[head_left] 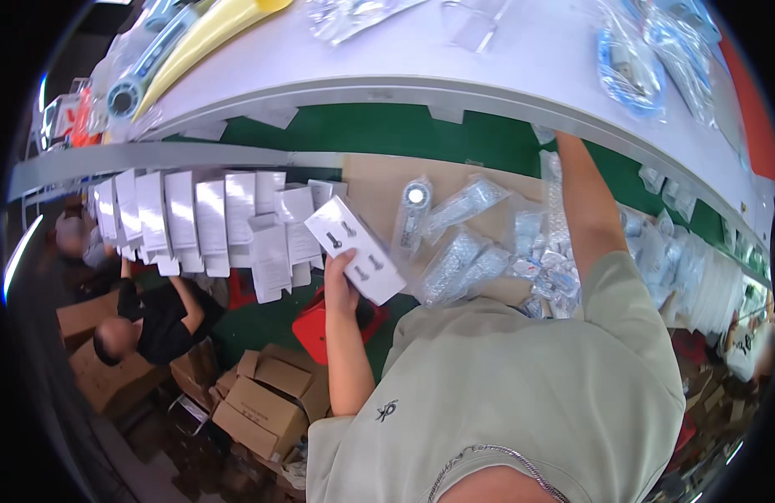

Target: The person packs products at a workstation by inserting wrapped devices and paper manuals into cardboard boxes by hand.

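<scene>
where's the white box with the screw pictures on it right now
In the head view the white box sits centre-left, held in the left hand, right of the row of folded white cartons.

Left hand (339, 281) grips a white box (355, 249) over bagged parts (463, 251)

One white box (355, 249) in hand; two people below — several cardboard cartons (262, 402).

Row of flat white cartons (195, 222), brown cardboard boxes (266, 402) below.
</scene>
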Demonstrator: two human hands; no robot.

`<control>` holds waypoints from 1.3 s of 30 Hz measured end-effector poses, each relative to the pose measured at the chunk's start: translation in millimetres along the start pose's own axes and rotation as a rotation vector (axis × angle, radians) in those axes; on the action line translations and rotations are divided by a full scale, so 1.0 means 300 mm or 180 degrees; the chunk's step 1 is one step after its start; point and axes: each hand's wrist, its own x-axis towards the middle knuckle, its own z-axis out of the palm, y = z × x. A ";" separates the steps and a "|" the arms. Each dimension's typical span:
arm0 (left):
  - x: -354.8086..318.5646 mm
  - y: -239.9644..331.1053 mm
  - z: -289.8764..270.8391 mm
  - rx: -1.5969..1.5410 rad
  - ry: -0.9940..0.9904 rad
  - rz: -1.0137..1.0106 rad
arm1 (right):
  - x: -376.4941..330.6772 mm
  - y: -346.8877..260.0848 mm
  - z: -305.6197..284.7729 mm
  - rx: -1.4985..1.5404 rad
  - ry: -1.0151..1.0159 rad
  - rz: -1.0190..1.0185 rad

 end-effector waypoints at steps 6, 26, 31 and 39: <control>0.078 -0.023 0.121 -0.2247 -0.0365 0.0292 | -0.171 -0.084 0.000 0.1588 -0.0542 0.1796; 0.031 0.203 0.297 -0.2983 -0.0230 -0.1278 | -0.842 -0.772 0.644 0.0609 0.0881 -0.0180; 0.028 0.226 0.309 -0.3025 -0.0144 -0.1460 | -0.811 -0.802 0.585 0.0503 0.0033 -0.0252; -0.012 0.217 0.360 -0.2873 -0.0078 -0.1748 | -0.759 -0.810 0.471 0.0632 -0.0538 -0.0312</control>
